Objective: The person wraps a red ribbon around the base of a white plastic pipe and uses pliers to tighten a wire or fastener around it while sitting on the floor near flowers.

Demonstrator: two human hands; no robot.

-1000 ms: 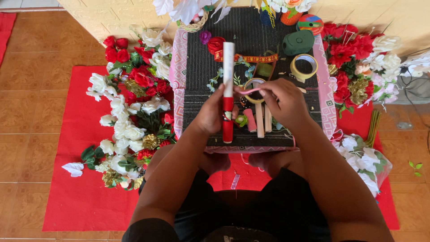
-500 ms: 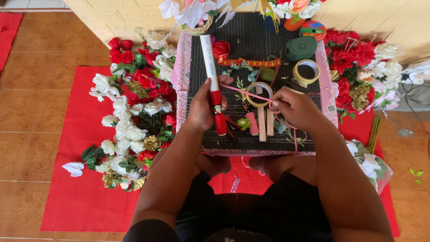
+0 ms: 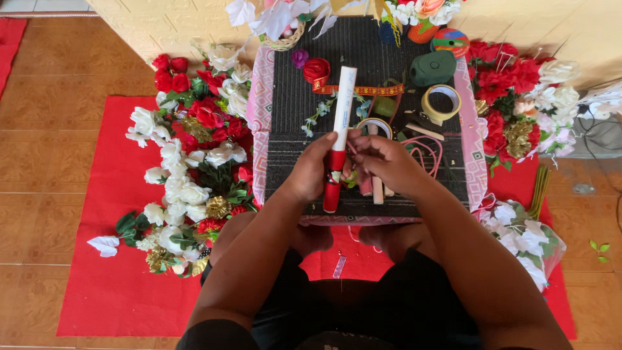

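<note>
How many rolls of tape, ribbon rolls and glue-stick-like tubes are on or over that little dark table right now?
Tape rolls: 2, the tan roll and the roll by the hands
Red ribbon roll: 1
White and red tube, held by the left hand: 1
Total: 4

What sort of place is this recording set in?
Probably a home craft corner for making artificial flower arrangements, worked on the floor. Piles of fake flowers lie on a red mat over floor tiles, beside a low board holding a tape roll and ribbon.
</note>
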